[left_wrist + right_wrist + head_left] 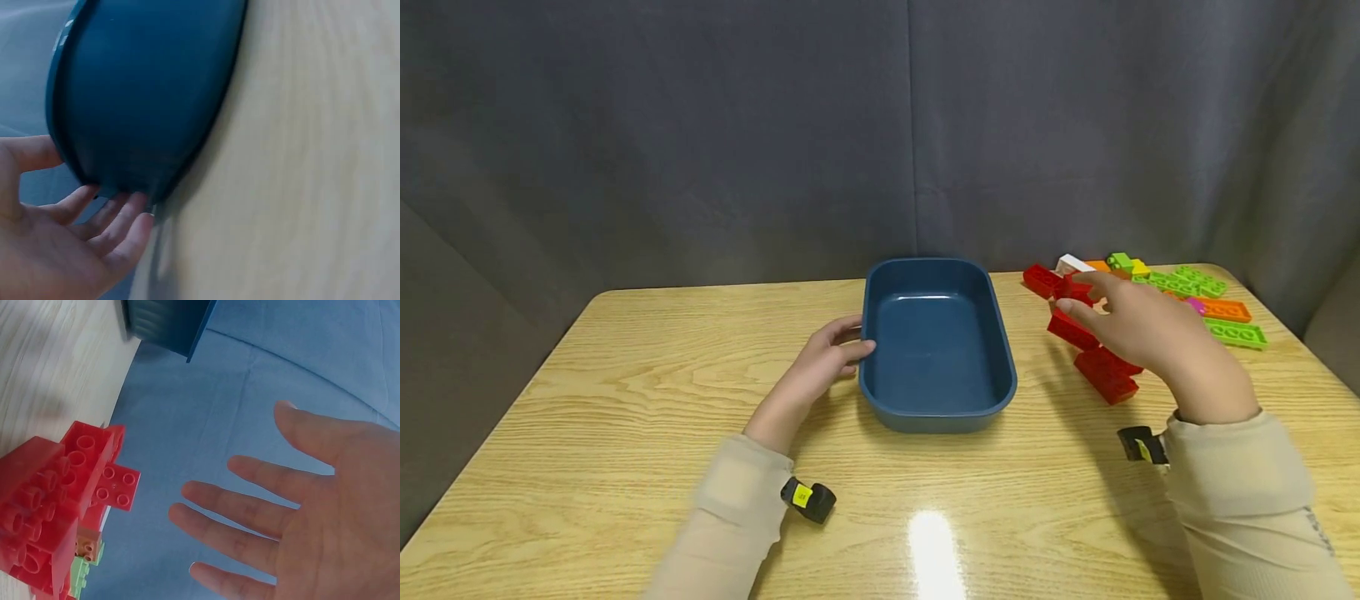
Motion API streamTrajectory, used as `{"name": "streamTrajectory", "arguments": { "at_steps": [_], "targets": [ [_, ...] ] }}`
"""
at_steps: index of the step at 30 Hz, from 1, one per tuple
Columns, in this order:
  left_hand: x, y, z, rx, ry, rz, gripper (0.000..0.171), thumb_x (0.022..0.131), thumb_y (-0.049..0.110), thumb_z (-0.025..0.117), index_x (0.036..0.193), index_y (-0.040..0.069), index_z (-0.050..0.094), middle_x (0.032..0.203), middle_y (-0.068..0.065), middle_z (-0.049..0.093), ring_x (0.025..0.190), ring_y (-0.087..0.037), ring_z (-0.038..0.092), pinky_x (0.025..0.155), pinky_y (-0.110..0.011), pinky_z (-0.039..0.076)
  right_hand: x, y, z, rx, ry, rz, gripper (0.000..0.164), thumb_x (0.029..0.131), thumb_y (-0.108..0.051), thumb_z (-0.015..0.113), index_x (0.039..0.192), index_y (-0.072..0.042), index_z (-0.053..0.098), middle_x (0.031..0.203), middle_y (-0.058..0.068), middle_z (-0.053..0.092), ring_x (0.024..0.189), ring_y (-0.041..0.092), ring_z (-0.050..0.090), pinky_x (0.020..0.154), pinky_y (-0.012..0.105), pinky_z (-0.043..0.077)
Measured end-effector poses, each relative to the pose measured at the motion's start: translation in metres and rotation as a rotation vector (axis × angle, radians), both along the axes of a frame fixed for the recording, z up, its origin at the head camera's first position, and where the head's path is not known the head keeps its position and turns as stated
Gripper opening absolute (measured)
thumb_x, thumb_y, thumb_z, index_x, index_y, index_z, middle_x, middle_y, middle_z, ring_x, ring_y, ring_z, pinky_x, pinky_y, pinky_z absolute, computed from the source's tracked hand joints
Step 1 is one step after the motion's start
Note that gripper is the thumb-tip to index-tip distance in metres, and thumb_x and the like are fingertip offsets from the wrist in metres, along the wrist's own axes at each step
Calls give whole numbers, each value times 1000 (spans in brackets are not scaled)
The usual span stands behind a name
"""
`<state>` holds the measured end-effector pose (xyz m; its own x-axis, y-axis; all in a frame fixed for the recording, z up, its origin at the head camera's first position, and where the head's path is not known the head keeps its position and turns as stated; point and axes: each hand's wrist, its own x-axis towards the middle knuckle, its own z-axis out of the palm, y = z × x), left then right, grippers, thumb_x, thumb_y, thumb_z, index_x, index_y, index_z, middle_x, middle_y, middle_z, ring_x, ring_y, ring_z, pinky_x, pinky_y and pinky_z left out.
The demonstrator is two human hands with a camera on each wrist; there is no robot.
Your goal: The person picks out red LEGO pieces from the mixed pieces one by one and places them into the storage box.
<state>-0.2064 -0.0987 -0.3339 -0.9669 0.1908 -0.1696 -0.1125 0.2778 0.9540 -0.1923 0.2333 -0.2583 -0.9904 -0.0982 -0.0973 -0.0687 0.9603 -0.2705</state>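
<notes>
My left hand (pixel 827 358) is at the left wall of a deep blue plastic bin (pixel 936 421). The thumb lies over the rim and the fingers meet the outside wall, as the left wrist view also shows the hand (pixel 69 237) and bin (pixel 150 94). My right hand (pixel 1150 325) hovers at the pile of red toy building bricks (pixel 1105 375) and partly hides it in the head view. Seen from the right wrist, this hand (pixel 312 519) has spread fingers and holds nothing, apart from the red bricks (pixel 81 469).
Green plates (pixel 1236 333), an orange plate (pixel 1225 310), a white brick (pixel 1073 264) and a yellow brick (pixel 1139 268) lie at the back right of the wooden table (pixel 662 400). A grey curtain (pixel 737 142) hangs behind the table.
</notes>
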Motion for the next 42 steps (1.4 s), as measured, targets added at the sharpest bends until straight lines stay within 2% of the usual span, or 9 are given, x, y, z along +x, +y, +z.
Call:
{"name": "streamTrajectory", "arguments": {
  "at_steps": [3,8,15,20,23,27,34,42],
  "targets": [
    [0,3,-5,17,11,13,57,89,25,57,142,13,40,144,-12,47,124,-27,49,104,-51,42,-1,3,-1,-5,-10,-8,78,89,-62,39,144,-6,32,133,30,48,105,46,51,75,58,51],
    [-1,1,-14,54,59,-18,58,89,31,57,142,15,39,146,-10,44,128,-25,45,108,-51,38,-3,8,-4,-2,-30,-15,73,92,-55,41,142,-4,34,134,33,46,107,47,50,80,63,48],
    [0,-2,-29,192,142,-58,55,92,30,54,142,15,39,147,-8,41,132,-20,39,114,-51,29,-5,15,-8,36,-35,-8,59,94,-38,48,136,2,40,129,37,48,106,48,51,82,64,47],
    [2,1,-37,218,191,-14,52,93,30,53,141,15,40,146,-10,42,130,-22,40,115,-50,28,-9,18,-13,40,-65,-9,54,92,-28,54,132,6,44,124,39,50,98,46,56,76,58,52],
    [4,2,-39,226,223,5,51,93,28,53,140,13,41,144,-15,45,130,-24,41,115,-51,30,-11,19,-16,45,-83,-17,52,90,-25,57,131,6,46,123,39,50,95,44,58,73,55,54],
    [4,2,-40,243,247,-4,51,94,26,52,140,10,40,144,-17,44,130,-25,42,115,-51,31,-13,20,-19,67,-83,-30,54,89,-26,59,131,4,46,122,38,52,97,44,57,71,56,53],
    [5,2,-38,263,253,-38,53,94,24,51,143,8,36,148,-17,39,132,-27,40,114,-51,32,-16,21,-28,84,-91,-41,55,88,-27,59,132,2,45,120,36,54,100,44,54,71,60,50],
    [3,3,-40,265,256,-59,53,95,24,49,144,8,34,150,-15,36,133,-26,39,114,-51,32,-20,18,-35,106,-81,-45,60,88,-32,60,135,-1,42,120,32,58,90,39,55,65,53,49]
  ]
}}
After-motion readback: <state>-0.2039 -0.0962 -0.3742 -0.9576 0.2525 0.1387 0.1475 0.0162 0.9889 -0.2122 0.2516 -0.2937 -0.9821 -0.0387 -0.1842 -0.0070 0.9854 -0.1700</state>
